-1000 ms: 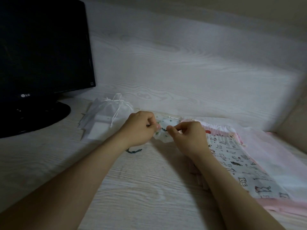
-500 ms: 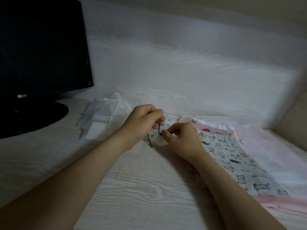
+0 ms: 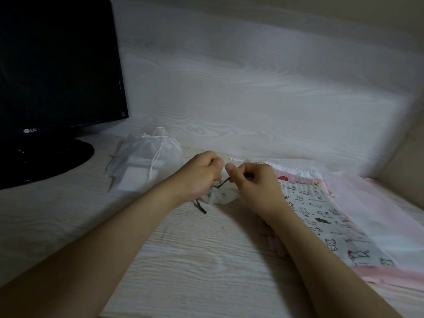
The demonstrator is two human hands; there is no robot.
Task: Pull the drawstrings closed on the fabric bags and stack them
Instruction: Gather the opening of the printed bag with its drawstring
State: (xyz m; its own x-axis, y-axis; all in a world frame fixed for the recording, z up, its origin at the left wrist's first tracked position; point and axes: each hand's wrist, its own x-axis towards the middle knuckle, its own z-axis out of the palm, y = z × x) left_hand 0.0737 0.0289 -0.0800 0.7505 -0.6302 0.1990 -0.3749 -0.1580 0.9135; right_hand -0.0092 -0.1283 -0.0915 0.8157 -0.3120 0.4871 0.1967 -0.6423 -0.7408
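The left hand (image 3: 202, 173) curls round the gathered top of a small printed bag (image 3: 223, 195). The right hand (image 3: 254, 183) pinches its dark cord (image 3: 223, 183), stretched between them. The bag rests on the table (image 3: 183, 260), between a tied white bag (image 3: 146, 157) and a flat cat-print bag (image 3: 321, 214).

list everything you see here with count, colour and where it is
monitor: 1, black, back left on desk
desk: 1, pale wood grain, under everything
sheer bag: 1, white, cinched, beside monitor
small pouch: 1, white, dark print, between the hands
drawstring: 1, dark, on the small pouch
cat-print bag: 1, white, flat, right
pink bag: 1, pale pink, under cat-print bag
left hand: grips small pouch
right hand: pinches drawstring
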